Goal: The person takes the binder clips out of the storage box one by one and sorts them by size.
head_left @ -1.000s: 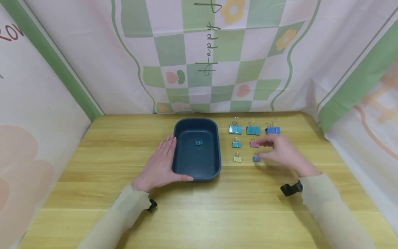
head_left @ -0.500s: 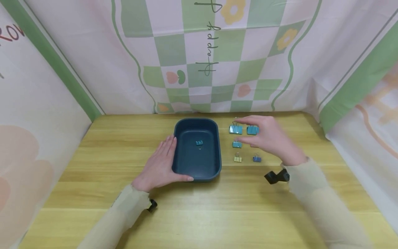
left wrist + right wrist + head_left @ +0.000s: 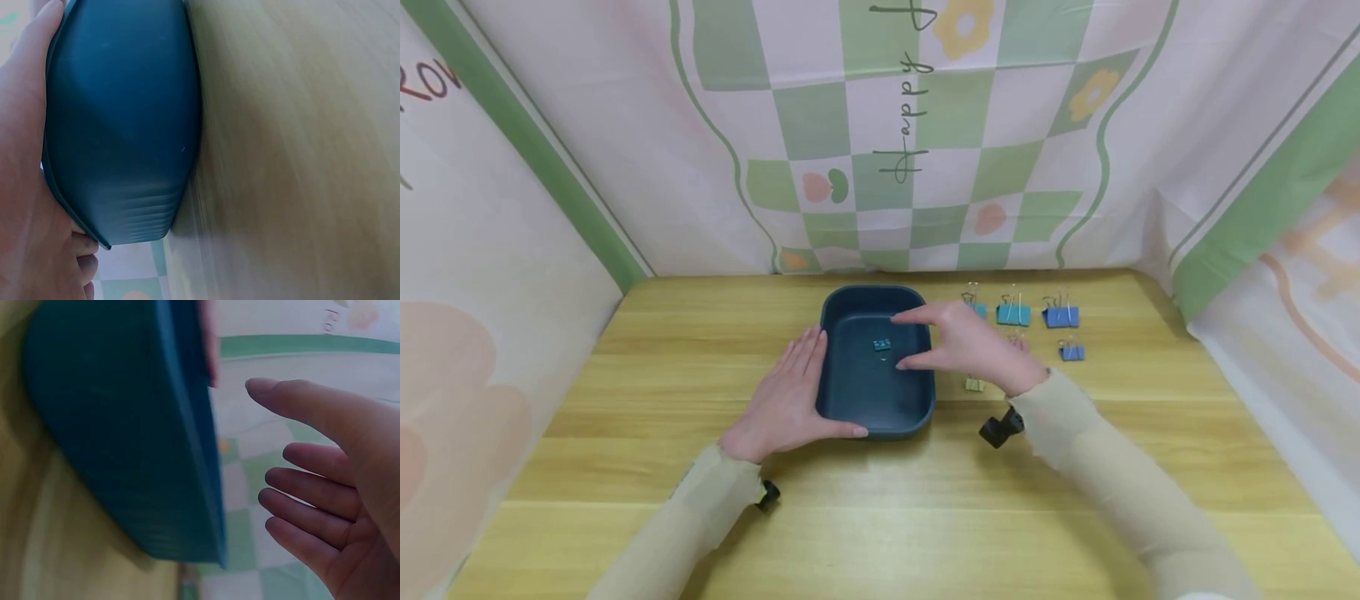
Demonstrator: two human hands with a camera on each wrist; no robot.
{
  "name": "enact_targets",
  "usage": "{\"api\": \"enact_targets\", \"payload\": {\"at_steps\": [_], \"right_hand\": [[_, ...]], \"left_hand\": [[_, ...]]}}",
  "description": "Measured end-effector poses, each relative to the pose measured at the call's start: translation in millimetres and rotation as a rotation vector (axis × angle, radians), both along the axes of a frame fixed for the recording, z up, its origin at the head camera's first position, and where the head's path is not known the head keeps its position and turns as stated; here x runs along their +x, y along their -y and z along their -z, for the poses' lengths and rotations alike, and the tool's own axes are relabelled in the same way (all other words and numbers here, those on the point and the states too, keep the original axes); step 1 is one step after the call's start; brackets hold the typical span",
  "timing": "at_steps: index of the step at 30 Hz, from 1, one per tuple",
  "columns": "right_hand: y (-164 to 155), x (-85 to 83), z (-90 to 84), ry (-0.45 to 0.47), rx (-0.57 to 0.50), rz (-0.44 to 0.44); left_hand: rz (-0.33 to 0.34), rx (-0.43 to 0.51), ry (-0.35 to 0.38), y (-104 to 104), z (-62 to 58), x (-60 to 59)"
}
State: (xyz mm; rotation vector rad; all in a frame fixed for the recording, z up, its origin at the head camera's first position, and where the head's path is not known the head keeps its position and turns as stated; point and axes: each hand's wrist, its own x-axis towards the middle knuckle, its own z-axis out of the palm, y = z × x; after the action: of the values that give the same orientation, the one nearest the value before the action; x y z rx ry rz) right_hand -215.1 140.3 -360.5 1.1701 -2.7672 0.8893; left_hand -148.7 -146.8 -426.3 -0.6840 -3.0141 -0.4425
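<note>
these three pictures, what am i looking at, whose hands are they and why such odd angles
A person works at a wooden table, filmed by three cameras at once. The wide picture is from a head camera; the two close ones are from cameras on each wrist. The left hand rests flat against a dark blue tray, which holds one small clip. The right hand hovers over the tray's edge, fingers spread, holding nothing visible. More binder clips lie on the table to the right.

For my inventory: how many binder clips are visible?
6: a small teal clip in the tray; right of it a far row of half-covered teal clip, large teal clip, large blue clip; a small blue clip below; a yellow clip nearer. The right hand may hide more.
</note>
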Motion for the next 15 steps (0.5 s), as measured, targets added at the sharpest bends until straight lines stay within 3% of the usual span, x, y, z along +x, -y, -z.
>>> {"api": "enact_targets", "payload": {"at_steps": [15], "right_hand": [[38, -25.8, 34.8, 0.084, 0.155, 0.011]], "left_hand": [[0.005, -0.022, -0.003, 0, -0.9, 1.0]]}}
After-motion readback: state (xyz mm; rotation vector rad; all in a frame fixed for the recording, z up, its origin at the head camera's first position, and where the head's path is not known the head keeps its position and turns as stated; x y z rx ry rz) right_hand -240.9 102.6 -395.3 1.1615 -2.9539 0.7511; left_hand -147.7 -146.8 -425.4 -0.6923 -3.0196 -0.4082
